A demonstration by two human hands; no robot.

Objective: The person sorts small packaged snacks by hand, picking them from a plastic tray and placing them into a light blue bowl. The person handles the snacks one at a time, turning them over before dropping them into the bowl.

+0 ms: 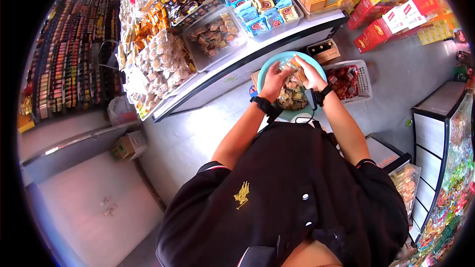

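A round turquoise basin (264,67) stands low in front of my body, with small wrapped snack packets (292,96) inside. Both of my hands are over the basin, one on each side of a few clear-wrapped packets (294,67) near its far rim. My left hand (276,80) curves around these packets from the left, its fingers bent against them. From the right, my right hand (311,75) presses on the same packets with its fingers close together. Each wrist carries a black band. A dark cable hangs near the right wrist.
Beyond the basin runs a display counter (257,44) with a clear bin (215,37) and many snack packs. A white basket (365,81) of red packets and a small carton (322,52) stand right of the basin. Red boxes (373,34) lie farther right; a drawer cabinet (429,136) stands there too.
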